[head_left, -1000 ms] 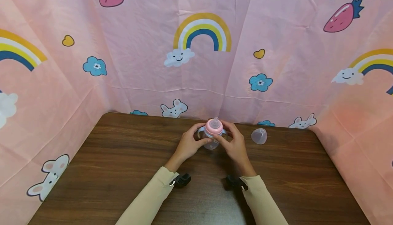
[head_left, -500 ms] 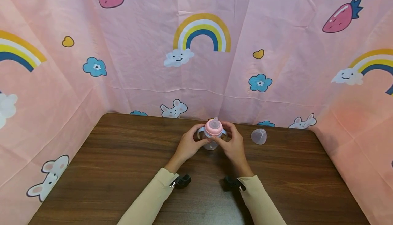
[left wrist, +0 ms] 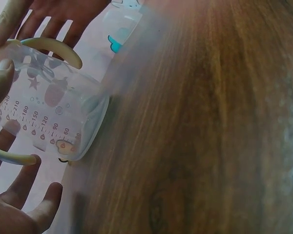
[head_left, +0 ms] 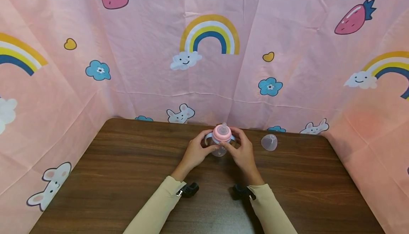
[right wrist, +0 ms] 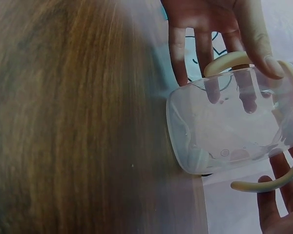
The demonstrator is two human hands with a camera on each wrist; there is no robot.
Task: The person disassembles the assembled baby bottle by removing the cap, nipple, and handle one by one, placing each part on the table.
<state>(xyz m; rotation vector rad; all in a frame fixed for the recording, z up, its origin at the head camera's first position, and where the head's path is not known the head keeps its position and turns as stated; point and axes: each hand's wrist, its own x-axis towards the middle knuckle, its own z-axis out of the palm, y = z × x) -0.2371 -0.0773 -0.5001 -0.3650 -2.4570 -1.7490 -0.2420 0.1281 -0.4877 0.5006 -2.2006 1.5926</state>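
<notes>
A clear baby bottle with a pink collar, a soft teat and two curved handles is between both hands near the table's back edge. My left hand grips its left side, thumb in front near the collar. The right hand holds the opposite side, its thumb also in front and its fingers reaching behind. Red volume marks show on the bottle in the left wrist view. From the right wrist, the see-through body looks empty, with left-hand fingers visible through it.
A clear dome-shaped cap sits on the dark wooden table to the right of the bottle. A pink patterned cloth hangs behind the table and along both sides. Black wrist cameras are strapped at the cuffs.
The right hand and its forearm have shifted slightly left, its thumb a little lower on the bottle's front. The bottle and left hand stay almost the same.
</notes>
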